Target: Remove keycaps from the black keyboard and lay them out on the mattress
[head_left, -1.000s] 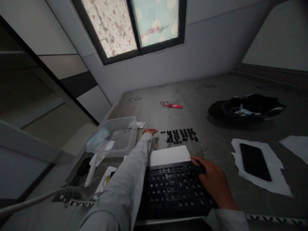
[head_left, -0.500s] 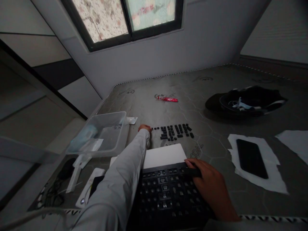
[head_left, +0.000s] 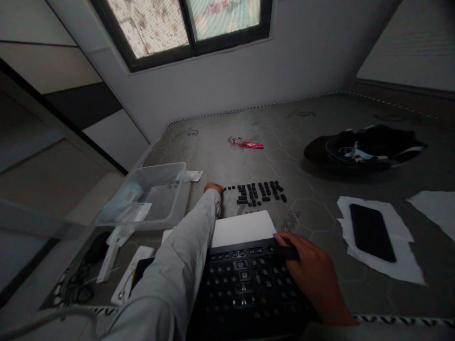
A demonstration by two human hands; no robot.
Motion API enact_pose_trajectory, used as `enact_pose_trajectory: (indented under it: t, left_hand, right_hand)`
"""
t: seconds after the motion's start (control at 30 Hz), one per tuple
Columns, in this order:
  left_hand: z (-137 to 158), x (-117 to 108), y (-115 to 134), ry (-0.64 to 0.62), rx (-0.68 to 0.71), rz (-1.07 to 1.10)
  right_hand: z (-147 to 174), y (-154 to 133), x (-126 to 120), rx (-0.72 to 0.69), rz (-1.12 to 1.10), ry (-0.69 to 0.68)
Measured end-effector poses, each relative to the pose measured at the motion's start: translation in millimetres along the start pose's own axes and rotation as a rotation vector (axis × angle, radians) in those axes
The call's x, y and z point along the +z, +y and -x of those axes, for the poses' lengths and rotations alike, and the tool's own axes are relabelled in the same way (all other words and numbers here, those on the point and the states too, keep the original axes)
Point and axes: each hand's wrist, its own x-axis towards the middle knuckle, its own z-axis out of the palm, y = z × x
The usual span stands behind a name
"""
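Observation:
A black keyboard (head_left: 250, 284) with many keycaps off lies at the bottom middle, bare key sockets showing. My right hand (head_left: 313, 270) is closed on its upper right corner, thumb on top. My left hand (head_left: 214, 187) reaches far forward, its fingers pinched at a small black keycap at the left end of a row; the fingertips are small and partly hidden. Loose black keycaps (head_left: 263, 186) lie in rows just right of that hand. Between the keyboard and the keycaps is a white flat sheet or board (head_left: 245, 227), partly covered by my left sleeve.
A clear plastic bin (head_left: 185, 199) stands at left, with a white packet beside it. Cables and a white power strip (head_left: 124, 284) lie lower left. Farther off are a red packet (head_left: 249, 144) and a dark cap (head_left: 316, 151). A black phone (head_left: 371, 232) rests on white paper at right.
The view has shifted slightly. My left hand stays by the left end of the keycap row, and my right hand stays on the keyboard corner.

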Motion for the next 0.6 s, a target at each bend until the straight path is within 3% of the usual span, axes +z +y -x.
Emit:
enact_pose_trajectory:
  t: [0.6]
  left_hand:
    - [7.6, -4.2, 2.2, 0.001, 0.018, -0.018]
  right_hand:
    - [-0.1, -0.9, -0.6, -0.004, 0.009, -0.004]
